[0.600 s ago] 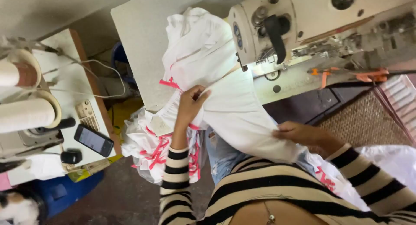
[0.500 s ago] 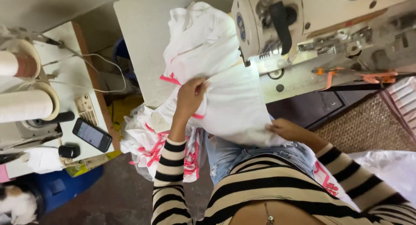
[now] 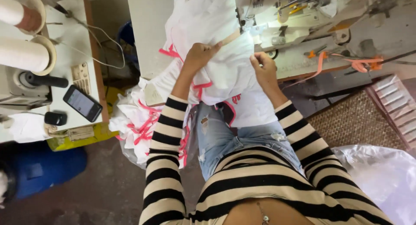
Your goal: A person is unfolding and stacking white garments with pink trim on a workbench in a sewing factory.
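Beside the sewing machine [image 3: 299, 17], both hands pinch white fabric [image 3: 229, 64], elbows bent

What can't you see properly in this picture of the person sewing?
- Sewing machine: head view, its top is cut off by the upper edge.
- Needle area: hidden behind the white cloth that the left hand and right hand hold.
- Phone screen: too small to read.
- Thread cones: cut off at the left edge.

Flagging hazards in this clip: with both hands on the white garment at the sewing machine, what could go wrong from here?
The left hand and right hand pinch the white garment close to the sewing machine, so fingers might stray near its working parts. The pile of white and pink fabric overhanging the table edge could slide off.
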